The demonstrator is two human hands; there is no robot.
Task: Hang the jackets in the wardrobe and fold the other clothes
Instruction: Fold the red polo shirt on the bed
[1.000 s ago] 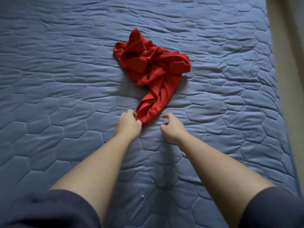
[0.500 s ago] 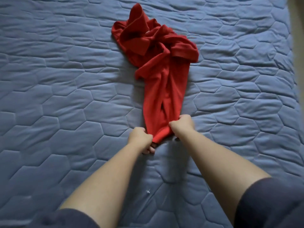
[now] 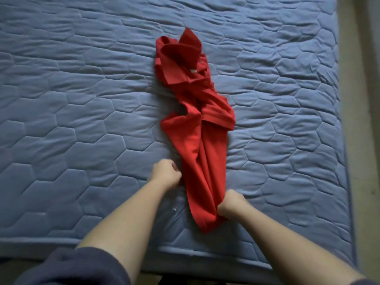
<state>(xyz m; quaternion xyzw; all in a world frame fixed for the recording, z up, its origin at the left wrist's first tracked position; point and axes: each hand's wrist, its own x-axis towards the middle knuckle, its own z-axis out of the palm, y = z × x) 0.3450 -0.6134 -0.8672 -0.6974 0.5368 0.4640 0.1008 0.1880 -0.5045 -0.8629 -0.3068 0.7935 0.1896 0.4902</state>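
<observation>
A red collared shirt (image 3: pixel 202 140) lies bunched and drawn out lengthwise on the blue quilted mattress (image 3: pixel 82 120). Its collar is at the far end and its hem is near the front edge. My right hand (image 3: pixel 230 204) grips the hem at the shirt's near right side. My left hand (image 3: pixel 166 175) is a little farther up. Its curled fingers are against the shirt's left edge and seem to pinch the fabric. That hand is blurred. One short sleeve is folded across the middle of the shirt.
The mattress's front edge (image 3: pixel 185 251) runs just below my forearms. A pale floor strip (image 3: pixel 362 140) borders the bed on the right. My dark sleeves show at the bottom corners.
Both hands took hold of the shirt's near end and dragged it toward the front edge, stretching it long. My left hand then shifted up along the left edge.
</observation>
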